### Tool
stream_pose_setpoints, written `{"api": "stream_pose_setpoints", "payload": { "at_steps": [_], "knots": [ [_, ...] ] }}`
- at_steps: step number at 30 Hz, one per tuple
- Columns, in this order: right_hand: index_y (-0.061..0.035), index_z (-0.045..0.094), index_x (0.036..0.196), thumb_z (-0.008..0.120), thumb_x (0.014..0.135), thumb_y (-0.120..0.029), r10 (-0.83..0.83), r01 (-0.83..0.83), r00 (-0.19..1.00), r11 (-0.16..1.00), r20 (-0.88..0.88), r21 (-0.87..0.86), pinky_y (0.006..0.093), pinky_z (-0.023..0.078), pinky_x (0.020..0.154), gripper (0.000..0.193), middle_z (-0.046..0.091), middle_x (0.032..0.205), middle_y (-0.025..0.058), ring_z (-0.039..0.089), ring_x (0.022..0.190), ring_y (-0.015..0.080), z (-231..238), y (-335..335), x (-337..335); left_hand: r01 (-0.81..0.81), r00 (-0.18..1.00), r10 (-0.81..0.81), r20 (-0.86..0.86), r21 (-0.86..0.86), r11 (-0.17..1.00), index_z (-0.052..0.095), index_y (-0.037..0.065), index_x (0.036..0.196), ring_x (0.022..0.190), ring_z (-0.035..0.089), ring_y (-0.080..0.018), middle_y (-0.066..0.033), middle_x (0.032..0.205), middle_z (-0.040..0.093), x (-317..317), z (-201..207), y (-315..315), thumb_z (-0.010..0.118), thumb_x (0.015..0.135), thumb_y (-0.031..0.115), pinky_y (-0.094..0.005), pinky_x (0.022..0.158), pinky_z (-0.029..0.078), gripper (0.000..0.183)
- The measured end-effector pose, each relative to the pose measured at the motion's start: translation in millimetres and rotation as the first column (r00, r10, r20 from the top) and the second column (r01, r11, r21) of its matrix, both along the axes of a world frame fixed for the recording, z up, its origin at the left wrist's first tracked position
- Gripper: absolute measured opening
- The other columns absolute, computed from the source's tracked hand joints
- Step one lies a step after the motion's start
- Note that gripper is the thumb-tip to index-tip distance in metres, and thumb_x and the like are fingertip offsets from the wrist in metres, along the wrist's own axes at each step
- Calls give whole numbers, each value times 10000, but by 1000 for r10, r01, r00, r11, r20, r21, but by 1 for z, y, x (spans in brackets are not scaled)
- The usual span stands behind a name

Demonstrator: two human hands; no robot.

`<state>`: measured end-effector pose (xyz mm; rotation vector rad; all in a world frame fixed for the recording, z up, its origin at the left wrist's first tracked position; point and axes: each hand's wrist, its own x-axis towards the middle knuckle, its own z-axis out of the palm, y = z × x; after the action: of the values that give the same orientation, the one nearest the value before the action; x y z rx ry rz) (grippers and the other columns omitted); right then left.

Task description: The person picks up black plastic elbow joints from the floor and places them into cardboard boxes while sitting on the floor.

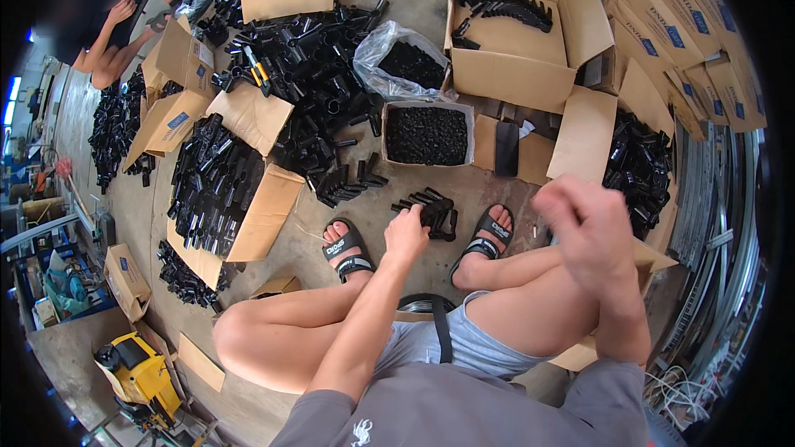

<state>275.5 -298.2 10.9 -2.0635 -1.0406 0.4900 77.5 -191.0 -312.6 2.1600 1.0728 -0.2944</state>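
Between my feet a small group of black tubular parts [434,209] lies in a row on the floor. My left hand [407,234] reaches down to its left end, fingers curled and closed at one of the parts. Raised over my right knee, my right hand [586,228] is bent at the wrist and smeared by motion; whether it holds anything is unclear. Just left of the row, more black parts [352,180] lie loose. Ahead of my feet stands a small box [474,134] full of tiny black pieces.
Black parts heap up [319,66] ahead left, with orange-handled pliers [258,73] on top. Open cartons [509,79] stand around me. A clear plastic bag [377,58] and a dark phone [506,149] lie ahead. A co-worker [99,25] sits far left. Metal profiles [716,240] line the right.
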Motion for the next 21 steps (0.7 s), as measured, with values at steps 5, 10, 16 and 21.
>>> {"api": "stream_pose_setpoints", "payload": {
  "at_steps": [5,10,16,21],
  "knots": [
    [-34,703,952,658,949,-148,27,-100,969,952,-245,-288,353,505,640,123,734,821,65,669,697,161,8,-10,-25,-154,978,152,141,0,988,642,88,1131,999,687,-383,-165,1065,715,-6,-23,-8,687,905,245,-500,833,545,279],
    [6,680,1047,660,958,-154,-370,400,581,905,-725,-142,325,529,813,183,716,905,86,668,858,137,-142,40,-83,-439,882,420,212,52,897,716,113,1003,885,702,-395,-180,893,736,7,-18,39,614,964,323,-501,770,540,236],
    [-6,552,1321,645,874,-305,-570,461,816,538,98,-706,483,472,1026,546,649,1209,271,592,1213,417,-352,1,-96,-357,932,288,222,414,837,735,94,932,859,649,-356,-134,884,691,-21,-21,92,719,881,283,-454,762,535,197],
    [-13,571,1276,658,898,-251,-363,190,929,629,-68,-754,502,504,984,455,661,1207,242,624,1156,429,-356,6,-100,-207,972,96,216,581,787,685,60,1048,908,641,-343,-137,1004,673,-31,-43,132,785,812,212,-464,795,540,298]
  ]
}}
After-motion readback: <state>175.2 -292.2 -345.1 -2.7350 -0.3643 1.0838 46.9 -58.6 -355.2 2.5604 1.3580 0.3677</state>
